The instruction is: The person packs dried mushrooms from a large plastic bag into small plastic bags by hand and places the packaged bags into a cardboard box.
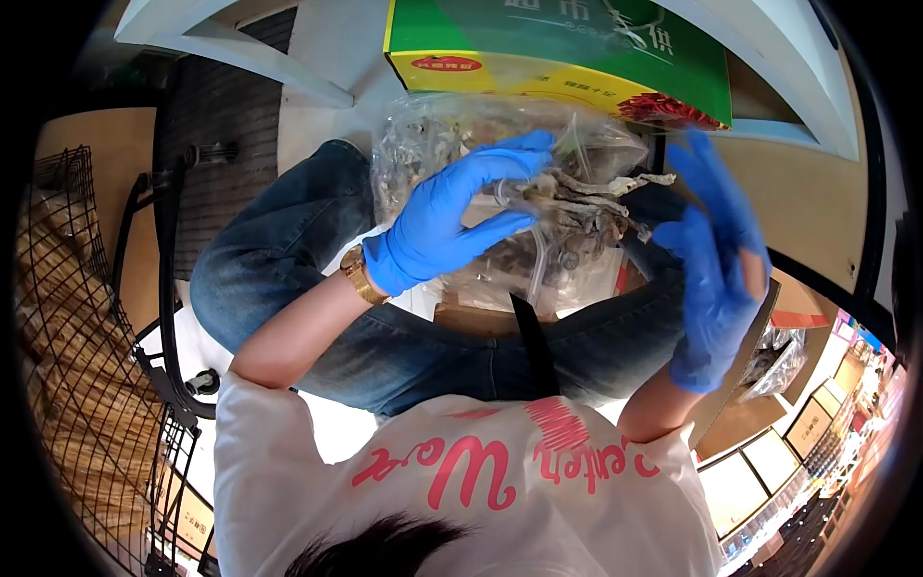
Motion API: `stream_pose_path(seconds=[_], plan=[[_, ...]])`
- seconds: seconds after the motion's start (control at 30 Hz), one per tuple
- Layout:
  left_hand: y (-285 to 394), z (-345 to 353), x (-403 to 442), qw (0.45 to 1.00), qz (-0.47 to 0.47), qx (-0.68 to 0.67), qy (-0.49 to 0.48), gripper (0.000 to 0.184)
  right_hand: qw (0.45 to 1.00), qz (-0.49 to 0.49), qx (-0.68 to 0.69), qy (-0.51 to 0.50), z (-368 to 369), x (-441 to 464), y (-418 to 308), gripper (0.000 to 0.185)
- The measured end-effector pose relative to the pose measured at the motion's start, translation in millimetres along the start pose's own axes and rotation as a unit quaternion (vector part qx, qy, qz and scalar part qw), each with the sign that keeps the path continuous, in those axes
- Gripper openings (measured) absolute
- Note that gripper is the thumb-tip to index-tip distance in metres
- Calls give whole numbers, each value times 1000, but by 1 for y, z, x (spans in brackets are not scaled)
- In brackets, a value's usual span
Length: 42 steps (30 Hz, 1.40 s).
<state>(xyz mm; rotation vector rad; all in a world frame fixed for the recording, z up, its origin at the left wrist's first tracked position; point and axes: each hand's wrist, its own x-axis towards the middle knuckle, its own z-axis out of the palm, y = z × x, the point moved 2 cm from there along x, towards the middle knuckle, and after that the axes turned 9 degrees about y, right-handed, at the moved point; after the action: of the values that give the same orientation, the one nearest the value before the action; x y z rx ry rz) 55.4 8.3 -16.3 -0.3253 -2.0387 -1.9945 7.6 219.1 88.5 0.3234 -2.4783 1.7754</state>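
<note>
Both my hands wear blue gloves. My left hand [471, 202], with a gold-coloured watch [359, 276] at the wrist, is over a clear plastic bag [423, 130], its thumb and fingers apart. Just beyond its fingertips lies a bunch of long, shrivelled grey-brown dried pieces [591, 212]; they look like dried mushrooms, but I cannot be sure. A zip-type seam [538, 274] runs along the plastic below them. Raised to the right of the bunch, my right hand [716, 255] has its fingers stretched out and slightly blurred. Its glove shows an opening with bare skin near the edge.
A green and yellow printed box [567, 58] stands behind the bag. Black wire mesh [87, 375] is at the left, and pale frame legs [798, 67] rise at the top. An open carton [760, 385] with bagged goods is at the right. My jeans-clad legs [279, 240] surround the bag.
</note>
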Motion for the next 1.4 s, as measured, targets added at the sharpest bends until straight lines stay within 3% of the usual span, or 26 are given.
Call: stream_pose_path(seconds=[0.03,0.1,0.13,0.2,0.23,0.33,0.43,0.53,0.63,0.7,0.8,0.83,0.87,0.93,1.0,1.03,1.07,1.1,1.17,1.2,1.23,1.3,1.33,1.4], plan=[[-1,-1,0,999,-18,-25,13,40,1000,1,0,-1,-1,-1,7,37],[-3,-2,1,1000,-15,-17,4,43,987,76,-75,118,-6,-3,27,35],[-3,-3,1,1000,-11,-10,-4,45,989,87,-34,112,-4,-3,44,44],[-3,-3,2,1000,3,-3,-7,45,954,236,162,84,7,-14,67,54],[-3,-3,3,1000,17,3,-10,46,950,265,159,39,13,-21,72,57],[-3,0,2,1000,8,8,-21,44,954,260,147,-19,24,-38,61,50],[-2,3,-1,999,3,28,-40,42,994,80,-68,37,28,-40,56,32],[-4,6,-3,998,4,48,-43,41,997,56,-11,-50,35,-37,25,35],[-4,3,-2,999,-1,34,-35,40,996,43,72,-4,32,-36,23,38],[-4,2,-2,999,-7,13,-35,40,994,80,41,62,19,-32,21,41],[-1,1,-2,999,12,24,-17,38,992,84,-77,55,15,-27,45,42],[2,2,-1,999,22,33,-31,38,985,168,-37,25,21,-28,48,43],[4,1,-2,998,32,45,-44,38,981,149,-118,-41,20,-31,68,36],[5,-1,-2,998,8,31,-50,39,962,257,-39,-78,27,-37,76,28],[8,-10,2,998,25,-22,-48,36,976,201,-78,13,21,-28,66,24],[4,-24,6,998,46,28,45,28,976,200,-70,56,17,-22,63,24],[-11,-38,11,991,-9,-13,136,25,973,200,-62,101,11,-17,64,24],[-31,-54,16,970,-62,-56,226,25,974,199,-57,93,9,-14,72,24],[-67,-97,28,928,-125,8,351,23,978,188,-92,-19,11,-12,86,23],[-99,-115,25,906,-159,27,392,24,959,248,-133,25,14,-9,65,23],[-139,-132,16,880,-190,45,434,26,959,260,-79,77,8,-10,65,22],[-214,-170,-19,823,-326,306,351,27,951,262,-39,157,3,-9,53,20],[-235,-178,-37,819,-357,386,230,29,951,262,-39,158,-3,-9,55,20],[-264,-180,-55,769,-396,503,5,31,947,172,-269,-30,-16,-9,59,24]])
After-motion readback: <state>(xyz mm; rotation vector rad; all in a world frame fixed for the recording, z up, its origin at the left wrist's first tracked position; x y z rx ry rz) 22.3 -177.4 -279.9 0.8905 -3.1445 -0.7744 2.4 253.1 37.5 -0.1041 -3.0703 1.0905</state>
